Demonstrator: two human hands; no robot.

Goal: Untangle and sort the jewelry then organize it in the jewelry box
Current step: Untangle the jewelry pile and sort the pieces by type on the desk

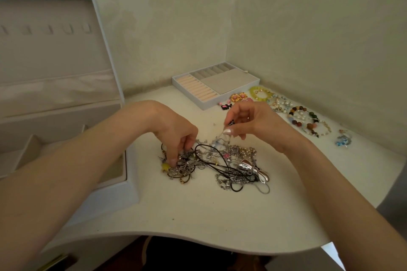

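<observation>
— While the left hand [176, 136] is reaching down into the tangle [229, 160] in the middle of the bench [198, 215], what is its grip doing?

— Its fingers are curling downward and pinching into the left side of the tangle, with the fingertips touching silver bits just beside a yellow bead [165, 167].

— And the right hand [253, 125]?

— It is hovering just above the far edge of the tangle. Its grip is pinching a thin chain [225, 137] between thumb and forefinger, and the other fingers are bending loosely.

— What is lying in the tangle?

— Silver chains are knotting together, a black cord [211, 154] is looping across the middle, and a shiny pendant [246, 166] is lying on the right side.

— Where is the jewelry box [130, 185] sitting?

— It is sitting at the left edge of the bench with its lid [55, 50] standing open. A tray [187, 92] is sitting apart in the far corner.

— Is anything lying sorted?

— Earrings [239, 97] are lying just beside the tray. A yellow-green bracelet [255, 92], a multicoloured bead bracelet [295, 112] and a blue piece [343, 139] are lying along the right side, well apart from the tangle.
</observation>
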